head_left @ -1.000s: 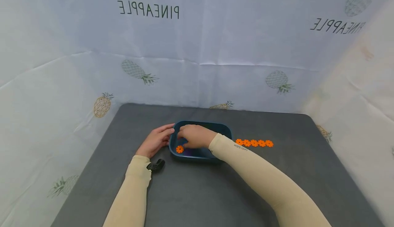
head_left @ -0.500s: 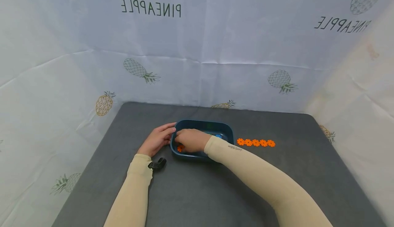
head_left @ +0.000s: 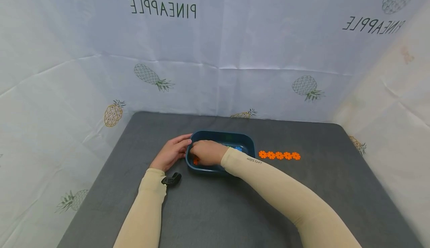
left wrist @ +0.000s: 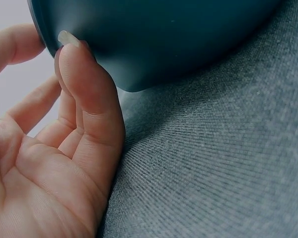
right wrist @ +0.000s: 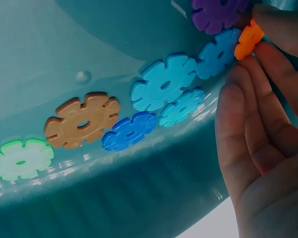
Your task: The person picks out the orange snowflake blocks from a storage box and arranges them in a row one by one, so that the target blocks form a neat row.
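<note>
A dark blue tray with upright walls stands on the grey table. From outside, my left hand touches its left end with relaxed fingers; in the left wrist view the fingertips rest against the wall. My right hand is inside the tray at its left side. The right wrist view shows its thumb and a finger pinching an orange notched plastic disc. Beside that lie a purple disc, blue discs, a light blue disc, a brown disc and a green disc.
Right of the tray, several orange discs lie in a row on the table. A black band sits at the left wrist. A white pineapple-print cloth hangs behind and at both sides of the table.
My right hand has moved slightly left and down onto the orange disc in the tray's left corner, which it now pinches. The left hand stays at the tray's end.
</note>
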`<state>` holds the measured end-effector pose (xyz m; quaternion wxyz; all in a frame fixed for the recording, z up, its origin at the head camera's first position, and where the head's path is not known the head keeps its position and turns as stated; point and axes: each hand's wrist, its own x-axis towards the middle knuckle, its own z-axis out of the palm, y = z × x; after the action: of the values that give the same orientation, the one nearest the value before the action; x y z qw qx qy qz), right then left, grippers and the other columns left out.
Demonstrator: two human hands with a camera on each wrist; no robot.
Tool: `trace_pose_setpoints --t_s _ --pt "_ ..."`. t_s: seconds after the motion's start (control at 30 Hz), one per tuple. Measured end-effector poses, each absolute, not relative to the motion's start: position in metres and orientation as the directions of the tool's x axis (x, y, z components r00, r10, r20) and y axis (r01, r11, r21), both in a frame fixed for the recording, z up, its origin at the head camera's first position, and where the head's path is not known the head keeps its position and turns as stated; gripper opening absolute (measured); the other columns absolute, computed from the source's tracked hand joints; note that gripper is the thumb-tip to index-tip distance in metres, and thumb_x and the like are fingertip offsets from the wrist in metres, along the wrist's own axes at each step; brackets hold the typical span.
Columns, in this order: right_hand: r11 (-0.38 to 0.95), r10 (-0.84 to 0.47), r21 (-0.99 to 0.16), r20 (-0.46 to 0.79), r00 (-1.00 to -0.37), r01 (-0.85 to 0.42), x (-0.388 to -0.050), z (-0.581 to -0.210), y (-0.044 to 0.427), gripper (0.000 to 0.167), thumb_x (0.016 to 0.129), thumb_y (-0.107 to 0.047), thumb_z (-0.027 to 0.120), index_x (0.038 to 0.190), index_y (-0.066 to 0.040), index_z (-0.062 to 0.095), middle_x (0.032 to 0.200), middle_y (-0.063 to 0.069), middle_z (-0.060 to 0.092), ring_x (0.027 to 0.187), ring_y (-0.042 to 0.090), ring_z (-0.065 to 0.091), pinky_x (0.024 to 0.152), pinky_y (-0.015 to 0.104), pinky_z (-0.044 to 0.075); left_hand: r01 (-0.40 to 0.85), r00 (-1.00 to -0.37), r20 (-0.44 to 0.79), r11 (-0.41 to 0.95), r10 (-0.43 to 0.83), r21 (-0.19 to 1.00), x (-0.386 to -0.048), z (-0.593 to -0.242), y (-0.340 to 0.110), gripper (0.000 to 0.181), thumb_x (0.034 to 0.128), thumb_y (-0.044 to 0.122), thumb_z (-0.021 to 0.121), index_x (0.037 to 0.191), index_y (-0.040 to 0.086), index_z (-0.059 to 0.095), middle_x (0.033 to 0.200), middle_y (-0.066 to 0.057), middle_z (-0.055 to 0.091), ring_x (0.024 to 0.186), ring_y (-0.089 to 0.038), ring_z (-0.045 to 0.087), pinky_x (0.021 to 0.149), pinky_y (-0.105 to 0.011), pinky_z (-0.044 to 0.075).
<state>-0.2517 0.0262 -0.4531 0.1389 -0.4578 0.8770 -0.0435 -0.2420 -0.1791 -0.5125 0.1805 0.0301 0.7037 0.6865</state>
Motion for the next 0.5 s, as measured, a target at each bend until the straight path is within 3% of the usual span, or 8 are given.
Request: trace_pose_setpoints --t_s 0.23,0.5 --pt "0.596 -0.803 -0.237 -0.19 -0.566 -0.767 -0.255 -0.446 0.035 0.012 0.102 -0.02 0.077 0.112 -0.014 0.081 0.102 0.0 0.071 0.09 0.013 0.062 0.088 0.028 0.056 -0.19 -0.935 -0.201 0.066 0.294 0.98 -0.242 -0.509 -0.176 0.061 0.1078 0.045 0.066 0.161 0.02 0.052 0.151 -0.014 0.063 0.11 -0.017 0.071 0.089 -0.028 0.059" --pt "0.649 -0.761 -0.281 -0.21 -0.614 -0.707 -0.256 -0.429 0.049 0.022 0.102 -0.022 0.078 0.122 -0.015 0.081 0.114 0.001 0.07 0.103 0.014 0.063 0.097 0.031 0.058 -0.18 -0.938 -0.19 0.058 0.291 0.982 -0.241 -0.513 -0.178 0.057 0.1084 0.044 0.066 0.16 0.021 0.055 0.148 -0.014 0.066 0.107 -0.017 0.072 0.087 -0.029 0.059"
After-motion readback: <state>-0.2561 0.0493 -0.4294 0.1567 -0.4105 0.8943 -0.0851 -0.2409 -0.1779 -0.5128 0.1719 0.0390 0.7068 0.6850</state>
